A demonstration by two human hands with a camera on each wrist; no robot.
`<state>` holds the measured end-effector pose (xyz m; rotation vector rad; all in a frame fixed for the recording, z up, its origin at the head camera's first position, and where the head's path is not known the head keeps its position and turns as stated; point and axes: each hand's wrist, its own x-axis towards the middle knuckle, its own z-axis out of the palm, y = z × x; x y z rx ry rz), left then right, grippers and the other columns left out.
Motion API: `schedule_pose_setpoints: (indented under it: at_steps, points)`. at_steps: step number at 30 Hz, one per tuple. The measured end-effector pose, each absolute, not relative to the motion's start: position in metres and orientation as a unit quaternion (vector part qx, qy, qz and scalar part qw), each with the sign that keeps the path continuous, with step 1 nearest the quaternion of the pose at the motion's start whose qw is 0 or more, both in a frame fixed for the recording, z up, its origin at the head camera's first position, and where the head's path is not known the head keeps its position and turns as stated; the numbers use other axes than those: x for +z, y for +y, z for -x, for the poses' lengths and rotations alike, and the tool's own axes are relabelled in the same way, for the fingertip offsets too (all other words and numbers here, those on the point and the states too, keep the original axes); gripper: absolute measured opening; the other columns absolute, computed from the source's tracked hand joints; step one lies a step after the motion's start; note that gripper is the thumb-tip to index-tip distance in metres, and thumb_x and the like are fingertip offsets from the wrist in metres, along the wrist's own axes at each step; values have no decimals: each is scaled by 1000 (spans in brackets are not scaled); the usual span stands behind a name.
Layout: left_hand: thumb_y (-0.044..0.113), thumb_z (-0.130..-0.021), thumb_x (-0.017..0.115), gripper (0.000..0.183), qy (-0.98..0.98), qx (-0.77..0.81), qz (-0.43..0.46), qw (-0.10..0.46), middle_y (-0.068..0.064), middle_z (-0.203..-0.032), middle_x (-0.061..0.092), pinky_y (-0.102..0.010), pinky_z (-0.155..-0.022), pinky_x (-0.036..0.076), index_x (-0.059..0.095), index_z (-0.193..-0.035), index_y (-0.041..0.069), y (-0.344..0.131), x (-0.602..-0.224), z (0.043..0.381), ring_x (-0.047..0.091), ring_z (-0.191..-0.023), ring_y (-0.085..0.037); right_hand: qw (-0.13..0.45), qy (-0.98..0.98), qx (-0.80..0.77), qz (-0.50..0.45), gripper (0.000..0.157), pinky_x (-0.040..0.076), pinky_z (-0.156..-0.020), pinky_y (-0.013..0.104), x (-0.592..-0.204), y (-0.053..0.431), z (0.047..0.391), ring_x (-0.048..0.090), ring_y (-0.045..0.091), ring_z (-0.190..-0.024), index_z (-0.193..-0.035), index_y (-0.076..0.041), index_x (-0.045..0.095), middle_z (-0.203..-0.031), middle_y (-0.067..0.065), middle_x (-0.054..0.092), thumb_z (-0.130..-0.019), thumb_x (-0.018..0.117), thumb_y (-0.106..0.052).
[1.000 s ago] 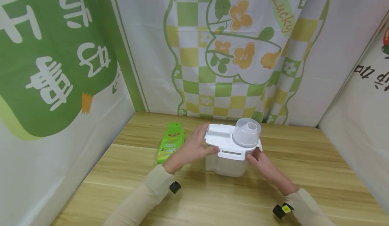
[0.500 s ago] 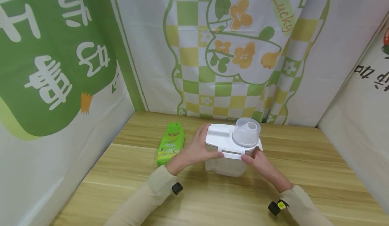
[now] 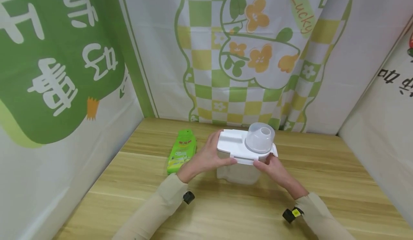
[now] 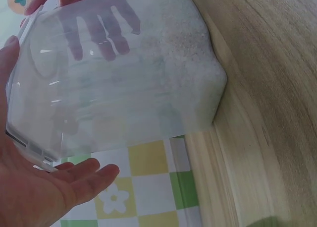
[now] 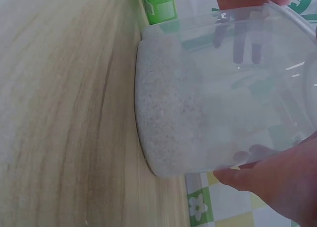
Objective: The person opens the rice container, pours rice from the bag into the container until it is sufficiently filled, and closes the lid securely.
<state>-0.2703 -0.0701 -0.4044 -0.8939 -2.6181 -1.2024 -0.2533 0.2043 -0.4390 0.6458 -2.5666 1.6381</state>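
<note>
A clear plastic storage container stands on the table under a white lid. A see-through measuring cup sits upside down on the lid's right part. Pale rice-like grains fill the container's bottom. My left hand grips its left end at lid height, thumb at the front clip. Holding the right end, my right hand has its thumb at the same clip's other end. The right side clip sticks outward. Through the clear wall, fingers show behind the container in both wrist views.
A green packet lies on the wooden table, just left of my left hand. Behind the table hangs a checked, flowered cloth. Printed cloth walls stand at the left and right.
Both thumbs have come onto the front clip, my right thumb sliding left to it. The clip has folded down from its flared position. The container has shifted slightly away and left.
</note>
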Motion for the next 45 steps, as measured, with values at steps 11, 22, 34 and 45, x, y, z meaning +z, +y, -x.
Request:
schedule_pose_setpoints:
  at_steps: [11, 22, 34, 45]
  points:
    - [52, -73, 83, 106, -858, -423, 286, 53, -6, -148, 35, -42, -106, 43, 21, -153, 21, -70, -405, 270, 42, -130, -20, 10, -812, 546, -205, 61, 42, -97, 16, -438, 199, 256, 51, -2, -114, -140, -1, 39, -139, 20, 50, -89, 68, -17]
    - [51, -70, 85, 105, -864, -411, 281, 78, -6, -139, 43, -38, -99, 47, 27, -149, 14, -68, -404, 272, 47, -121, -18, 34, -828, 536, -164, 54, 46, -97, 30, -437, 196, 253, 53, 3, -106, -131, 3, 48, -128, 20, 57, -87, 72, -16]
    - [51, -66, 88, 109, -867, -415, 264, 81, -9, -136, 45, -37, -94, 49, 28, -149, 12, -66, -403, 273, 50, -116, -19, 64, -822, 546, -151, 67, 41, -97, 15, -438, 187, 253, 50, 4, -113, -139, -1, 39, -135, 17, 53, -84, 76, -14]
    - [47, -67, 88, 108, -872, -399, 267, 92, -11, -135, 45, -39, -93, 50, 27, -148, 9, -66, -402, 274, 52, -114, -21, 90, -805, 568, -147, 69, 39, -98, 14, -441, 181, 254, 50, -1, -112, -138, -3, 40, -134, 14, 53, -81, 78, -11]
